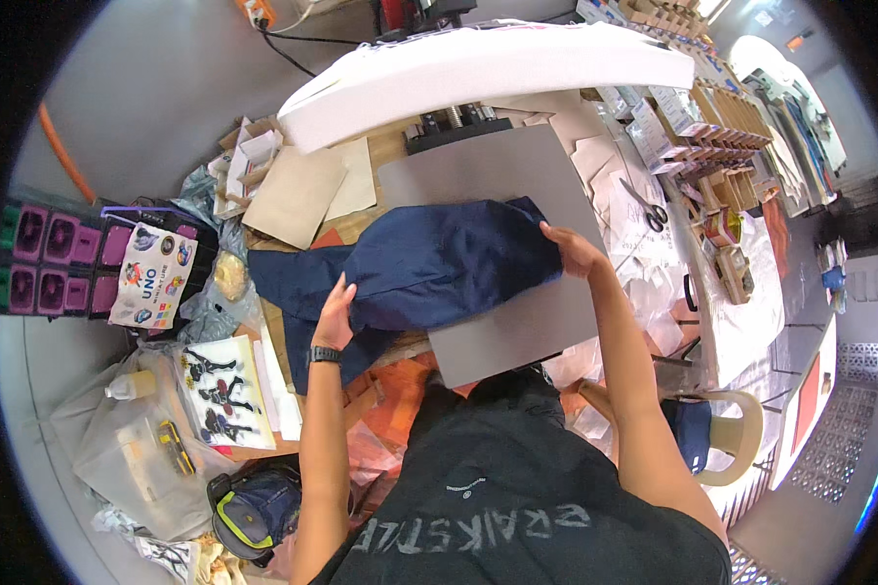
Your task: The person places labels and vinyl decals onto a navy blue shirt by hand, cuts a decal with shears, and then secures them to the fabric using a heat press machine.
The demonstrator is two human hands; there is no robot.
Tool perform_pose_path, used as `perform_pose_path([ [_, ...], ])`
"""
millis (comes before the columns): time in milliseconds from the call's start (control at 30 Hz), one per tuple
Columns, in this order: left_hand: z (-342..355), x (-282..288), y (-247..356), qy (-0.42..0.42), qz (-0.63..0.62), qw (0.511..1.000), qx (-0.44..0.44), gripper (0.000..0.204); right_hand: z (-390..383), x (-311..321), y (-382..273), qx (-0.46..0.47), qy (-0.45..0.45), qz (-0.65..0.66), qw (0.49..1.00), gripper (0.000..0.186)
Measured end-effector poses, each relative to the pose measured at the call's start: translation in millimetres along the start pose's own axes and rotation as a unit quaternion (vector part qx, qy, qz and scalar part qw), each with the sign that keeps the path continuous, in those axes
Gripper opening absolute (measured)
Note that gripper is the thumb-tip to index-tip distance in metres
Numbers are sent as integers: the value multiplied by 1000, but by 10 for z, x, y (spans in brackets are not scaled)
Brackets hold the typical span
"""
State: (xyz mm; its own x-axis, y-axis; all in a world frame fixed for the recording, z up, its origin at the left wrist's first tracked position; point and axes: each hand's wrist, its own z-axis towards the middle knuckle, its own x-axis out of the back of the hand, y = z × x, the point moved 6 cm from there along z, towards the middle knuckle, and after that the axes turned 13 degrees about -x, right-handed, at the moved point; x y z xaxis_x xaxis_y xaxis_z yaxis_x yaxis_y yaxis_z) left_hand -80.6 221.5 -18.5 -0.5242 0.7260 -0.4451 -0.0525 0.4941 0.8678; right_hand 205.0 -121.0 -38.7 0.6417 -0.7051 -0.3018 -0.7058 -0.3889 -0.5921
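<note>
A navy blue cloth garment, perhaps trousers, lies across the flat grey platen of a press. Its left part drapes off the platen over the table's side. My left hand, below a black wristwatch, grips the garment near its middle, thumb on top and the other fingers mostly hidden. At the garment's right end, my right hand pinches the edge, its fingertips partly under the fabric. The cloth bulges between both hands. Above the platen's far side hangs the raised, white-covered upper plate of the press.
Left of the press are brown cardboard sheets, a printed sheet with dark figures and a backpack. On the right, scissors rest on papers near stacked boxes. A beige chair stands at the lower right.
</note>
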Motion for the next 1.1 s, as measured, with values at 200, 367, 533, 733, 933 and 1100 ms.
perform_pose_path([
  [200,215,54,27,-40,32,996,74,53,357,374,-54,-53,75,-99,991,74],
  [367,621,432,123,60,376,910,162,44,233,367,-978,-24,301,-348,888,55],
  [533,1466,-141,487,18,506,837,-206,36,271,-82,-1354,231,335,-566,717,27],
  [733,1726,-720,211,-177,543,805,-158,26,551,-76,-1247,126,218,-661,707,17],
  [933,1756,-464,477,-96,642,678,-344,24,566,-193,-1530,102,291,-528,791,27],
  [1100,1256,-1399,497,-47,664,628,-403,25,265,-568,-1432,317,491,-502,637,27],
])
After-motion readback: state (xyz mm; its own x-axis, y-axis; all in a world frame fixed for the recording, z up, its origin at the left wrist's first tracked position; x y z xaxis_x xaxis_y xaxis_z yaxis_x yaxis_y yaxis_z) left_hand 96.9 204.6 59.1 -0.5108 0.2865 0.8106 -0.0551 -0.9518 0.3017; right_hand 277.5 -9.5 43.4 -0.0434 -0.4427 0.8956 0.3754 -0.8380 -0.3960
